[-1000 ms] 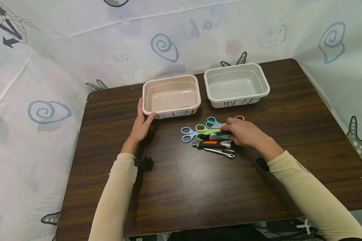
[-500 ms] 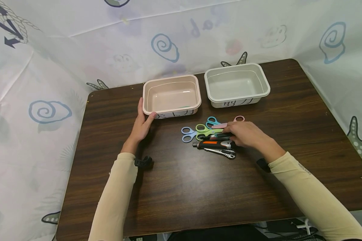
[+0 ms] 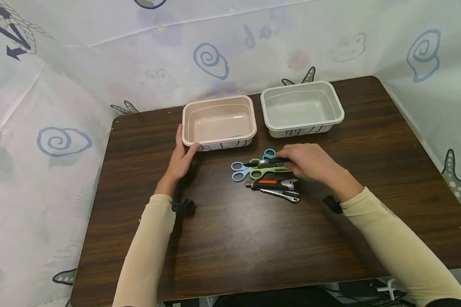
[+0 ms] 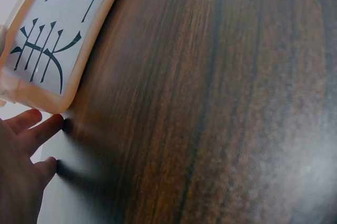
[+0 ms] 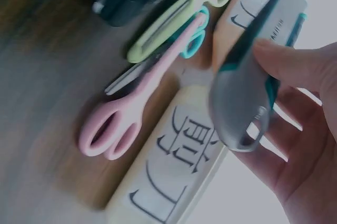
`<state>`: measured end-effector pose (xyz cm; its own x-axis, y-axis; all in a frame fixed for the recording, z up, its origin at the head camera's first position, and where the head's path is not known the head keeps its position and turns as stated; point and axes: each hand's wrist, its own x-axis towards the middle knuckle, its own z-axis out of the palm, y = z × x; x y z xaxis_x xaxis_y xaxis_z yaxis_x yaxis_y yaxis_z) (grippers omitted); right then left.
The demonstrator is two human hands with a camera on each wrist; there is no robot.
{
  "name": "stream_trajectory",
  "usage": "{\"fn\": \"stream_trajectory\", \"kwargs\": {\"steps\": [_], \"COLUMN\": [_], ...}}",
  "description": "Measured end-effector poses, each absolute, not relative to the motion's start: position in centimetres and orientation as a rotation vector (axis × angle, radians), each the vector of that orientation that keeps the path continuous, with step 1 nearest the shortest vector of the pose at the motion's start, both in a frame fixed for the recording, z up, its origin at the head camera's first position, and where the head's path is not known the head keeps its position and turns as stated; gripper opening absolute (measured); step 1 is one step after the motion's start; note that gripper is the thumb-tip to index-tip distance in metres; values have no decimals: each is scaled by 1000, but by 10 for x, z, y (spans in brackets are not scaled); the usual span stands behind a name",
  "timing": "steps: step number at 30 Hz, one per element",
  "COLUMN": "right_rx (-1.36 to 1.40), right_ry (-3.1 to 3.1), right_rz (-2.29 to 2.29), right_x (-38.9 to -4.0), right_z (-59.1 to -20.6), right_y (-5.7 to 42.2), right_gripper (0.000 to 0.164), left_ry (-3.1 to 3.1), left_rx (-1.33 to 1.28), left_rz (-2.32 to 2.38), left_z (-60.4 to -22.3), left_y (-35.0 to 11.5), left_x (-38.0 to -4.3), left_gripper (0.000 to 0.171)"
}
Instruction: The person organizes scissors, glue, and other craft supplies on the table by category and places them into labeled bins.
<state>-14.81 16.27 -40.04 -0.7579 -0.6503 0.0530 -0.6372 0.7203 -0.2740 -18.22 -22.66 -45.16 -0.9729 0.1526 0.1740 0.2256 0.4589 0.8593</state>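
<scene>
My right hand pinches a grey and teal utility knife between thumb and fingers, raised over the scissors. In the right wrist view, pink scissors and green scissors lie below it. Teal scissors and lilac-blue scissors show beside the knife in the head view. My left hand rests at the front left corner of a pink bin, thumb and fingers spread along two of its sides. Its fingertips are by the bin's lower edge in the left wrist view.
A black and orange utility knife and a slim silver cutter lie nearer the person. A pale grey bin stands right of the pink one, at the back of the brown table. Both bins carry paper labels.
My right hand has lifted the grey and teal utility knife from the row and moved it slightly away from the person. My left hand has stayed at the pink bin.
</scene>
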Motion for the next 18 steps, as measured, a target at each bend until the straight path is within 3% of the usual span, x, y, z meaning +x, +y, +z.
{"fn": "stream_trajectory", "kwargs": {"steps": [18], "right_rx": [-909], "right_ry": [3174], "right_rz": [-659], "right_x": [-183], "right_z": [-400], "right_y": [101], "right_gripper": [36], "left_ry": [-2620], "left_rx": [-334], "left_rz": [-1567], "left_z": [-451], "left_y": [-227], "left_x": [-181], "left_gripper": [81]}}
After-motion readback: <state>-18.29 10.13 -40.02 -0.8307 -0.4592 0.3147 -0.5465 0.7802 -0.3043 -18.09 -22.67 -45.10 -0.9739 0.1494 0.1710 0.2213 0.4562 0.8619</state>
